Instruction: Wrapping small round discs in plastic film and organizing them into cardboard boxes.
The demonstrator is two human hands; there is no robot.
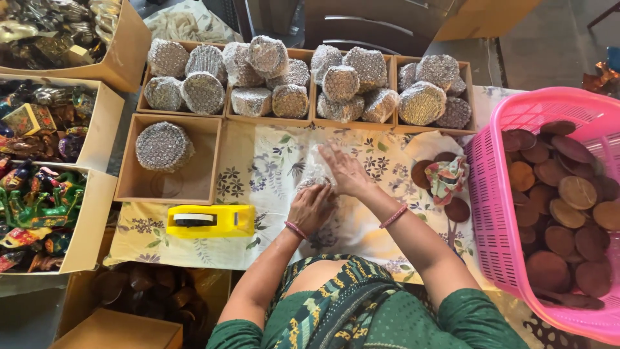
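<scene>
Nearest the wearer, both hands meet over a small bundle wrapped in clear bubble film (pixel 314 183) lying on the floral-printed cloth (pixel 258 168) that covers the table. The left hand (pixel 312 208) is cupped over the near side of the bundle, fingers curled down around it, seemingly to pin it in place; the right hand (pixel 345 169) lies flatter across its far side, fingers spread and pressing the film down, which looks like smoothing the wrap tight against what is inside. The contents are hidden by the film and the hands. Just to the left sits a yellow plastic tape dispenser (pixel 212 220), close enough for the left hand to reach. To the right, a few loose brown wooden discs (pixel 457 209) and a crumpled patterned rag (pixel 447 178) lie on the cloth beside a pink plastic basket (pixel 491 161) heaped with more such discs, apparently the unwrapped stock. Farther off, a shallow cardboard tray (pixel 129 187) holds a single round wrapped bundle, and behind it a row of cardboard trays (pixel 310 123) is piled with many wrapped bundles. Along the left edge, open cardboard boxes (pixel 90 213) hold brightly painted figurines.
</scene>
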